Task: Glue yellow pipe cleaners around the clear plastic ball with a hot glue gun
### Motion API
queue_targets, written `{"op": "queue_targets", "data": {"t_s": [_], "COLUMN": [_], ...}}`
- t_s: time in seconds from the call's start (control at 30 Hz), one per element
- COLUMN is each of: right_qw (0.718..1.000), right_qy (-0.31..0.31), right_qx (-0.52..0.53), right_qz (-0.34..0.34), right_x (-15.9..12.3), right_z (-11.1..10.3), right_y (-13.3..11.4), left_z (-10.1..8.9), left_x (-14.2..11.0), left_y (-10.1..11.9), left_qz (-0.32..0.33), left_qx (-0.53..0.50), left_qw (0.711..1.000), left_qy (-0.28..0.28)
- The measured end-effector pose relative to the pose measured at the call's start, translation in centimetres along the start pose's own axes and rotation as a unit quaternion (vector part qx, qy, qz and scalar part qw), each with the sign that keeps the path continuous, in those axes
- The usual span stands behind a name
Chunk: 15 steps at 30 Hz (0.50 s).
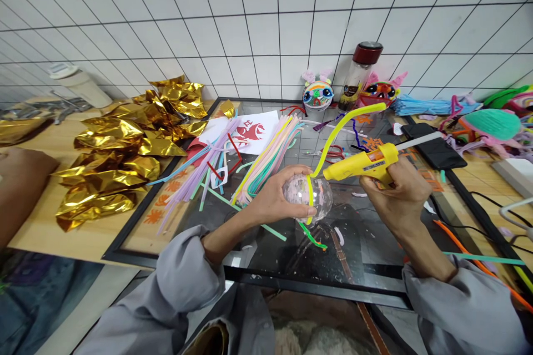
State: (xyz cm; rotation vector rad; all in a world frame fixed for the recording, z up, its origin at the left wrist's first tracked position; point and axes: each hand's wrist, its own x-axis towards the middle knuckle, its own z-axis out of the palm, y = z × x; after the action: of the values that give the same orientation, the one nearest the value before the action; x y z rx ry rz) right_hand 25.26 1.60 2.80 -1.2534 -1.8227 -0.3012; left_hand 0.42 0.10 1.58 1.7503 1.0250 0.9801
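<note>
My left hand [287, 194] is closed around a clear plastic ball [322, 198] held above the dark glass board. A yellow pipe cleaner [333, 136] runs over the ball's front, and its free end curves up and to the right. In my right hand [400, 194] is a yellow glue gun [362, 163] with a white glue stick [418, 140] poking out of its back. The gun's nozzle points left, close to the ball and the pipe cleaner; whether it touches cannot be made out. A green pipe cleaner [312, 237] lies just below the ball.
Bundles of pastel strips [266, 161] and red-printed white paper [254, 132] lie beyond my left hand. Crumpled gold foil [120, 144] covers the left. Scissors [333, 152], a decorated ball [317, 94], a bottle [358, 75] and a black phone [435, 147] lie behind. Another person's arm [25, 188] rests at left.
</note>
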Motion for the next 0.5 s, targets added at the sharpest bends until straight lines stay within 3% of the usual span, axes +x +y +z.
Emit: {"op": "queue_targets", "data": {"t_s": [0.17,0.27,0.37,0.5], "right_qw": [0.998,0.993,0.983,0.963], "right_qy": [-0.013,-0.048,-0.102,-0.182], "right_qx": [0.04,0.046,-0.004,-0.09], "right_qz": [0.04,0.099,0.154,0.176], "right_x": [-0.1,0.0,0.3,0.5], "right_z": [0.6,0.8,0.9,0.9], "right_y": [0.5,1.2,2.5,4.2], "left_z": [-0.2,-0.2,-0.2,-0.3], "left_x": [0.0,-0.1,0.0,0.1], "left_y": [0.0,-0.5,-1.2,-2.0], "left_qz": [-0.03,-0.037,-0.044,-0.045], "left_qx": [0.006,-0.01,-0.032,-0.035], "left_qw": [0.999,0.999,0.998,0.997], "left_qy": [0.012,0.015,0.023,0.053]}}
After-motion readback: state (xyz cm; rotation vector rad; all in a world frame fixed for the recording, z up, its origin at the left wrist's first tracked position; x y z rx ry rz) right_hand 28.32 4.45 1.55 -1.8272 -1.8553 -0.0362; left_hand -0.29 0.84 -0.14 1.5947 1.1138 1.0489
